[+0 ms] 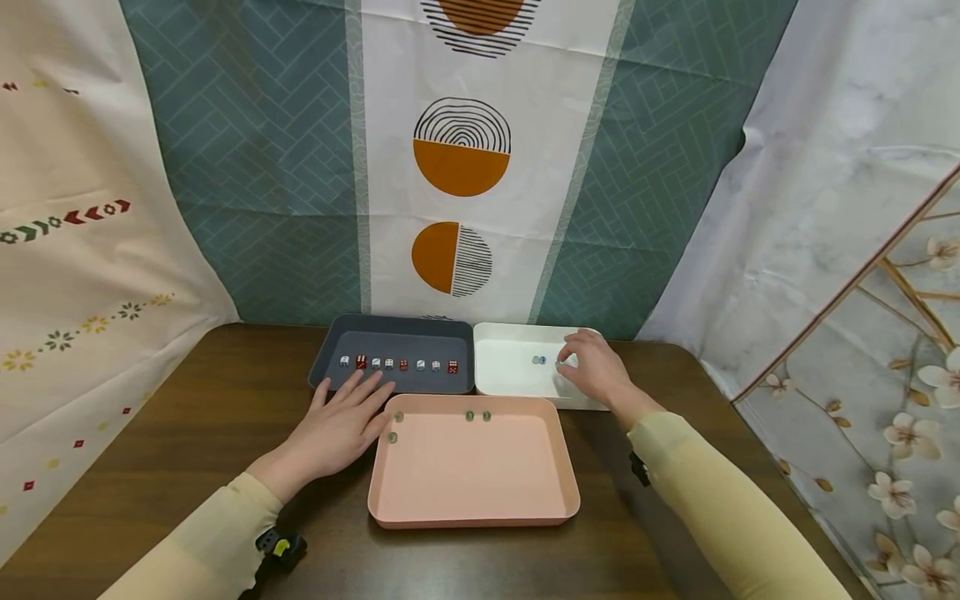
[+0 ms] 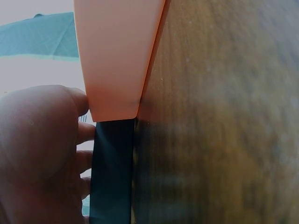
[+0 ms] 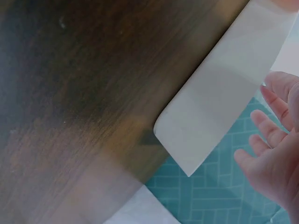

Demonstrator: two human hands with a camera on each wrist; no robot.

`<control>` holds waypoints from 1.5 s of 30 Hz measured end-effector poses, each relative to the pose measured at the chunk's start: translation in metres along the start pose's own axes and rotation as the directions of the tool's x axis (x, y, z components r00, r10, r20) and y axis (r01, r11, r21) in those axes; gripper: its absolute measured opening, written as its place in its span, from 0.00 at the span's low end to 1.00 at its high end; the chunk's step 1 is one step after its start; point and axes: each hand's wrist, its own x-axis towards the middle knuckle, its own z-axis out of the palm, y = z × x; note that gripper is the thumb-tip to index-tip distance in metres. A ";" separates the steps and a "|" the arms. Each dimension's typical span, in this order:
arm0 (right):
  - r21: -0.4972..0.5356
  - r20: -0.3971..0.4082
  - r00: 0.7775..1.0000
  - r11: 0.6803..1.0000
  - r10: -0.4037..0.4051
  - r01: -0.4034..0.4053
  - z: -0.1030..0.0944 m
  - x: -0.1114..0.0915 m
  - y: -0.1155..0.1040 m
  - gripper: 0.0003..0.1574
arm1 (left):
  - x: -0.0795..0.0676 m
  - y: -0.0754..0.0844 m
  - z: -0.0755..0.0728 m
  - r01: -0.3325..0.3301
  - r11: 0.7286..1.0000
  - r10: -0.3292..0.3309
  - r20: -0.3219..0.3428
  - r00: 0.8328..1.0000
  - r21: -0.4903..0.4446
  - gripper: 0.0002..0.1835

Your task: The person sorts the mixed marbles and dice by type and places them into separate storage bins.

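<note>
My right hand reaches over the white tray, its thumb and index finger pinching a small glass marble low inside it. Two more marbles lie side by side to its left. In the right wrist view, the other fingers are spread beyond the white tray wall. My left hand is spread flat, fingertips at the front rim of the dark grey tray, thumb side by the pink tray. It holds nothing. Several red and white dice stand in a row in the dark tray.
Several green glass marbles lie in the pink tray, near its back edge and left corner. The three trays sit close together on a brown wooden table. Patterned cloths hang behind and at both sides.
</note>
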 end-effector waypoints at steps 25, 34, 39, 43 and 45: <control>-0.048 0.110 0.992 0.997 0.059 -0.054 0.013 0.021 0.006 0.09 | -0.002 0.001 0.001 0.005 1.000 -0.005 0.003 1.000 -0.007 0.31; -0.053 0.149 0.984 0.995 0.093 -0.086 0.015 0.027 0.006 0.11 | -0.001 0.001 0.001 0.009 1.000 -0.009 0.006 1.000 -0.010 0.31; -0.040 0.158 0.982 0.994 0.103 -0.098 0.015 0.029 0.006 0.12 | 0.000 0.002 0.001 0.005 1.000 -0.005 0.003 1.000 -0.011 0.31; -0.037 0.138 0.986 0.995 0.094 -0.090 0.016 0.030 0.007 0.12 | 0.001 0.002 0.000 0.002 1.000 -0.002 -0.002 1.000 -0.005 0.31; -0.040 0.127 0.988 0.995 0.090 -0.086 0.017 0.031 0.007 0.11 | 0.001 0.002 0.000 0.003 1.000 -0.003 -0.001 1.000 -0.005 0.31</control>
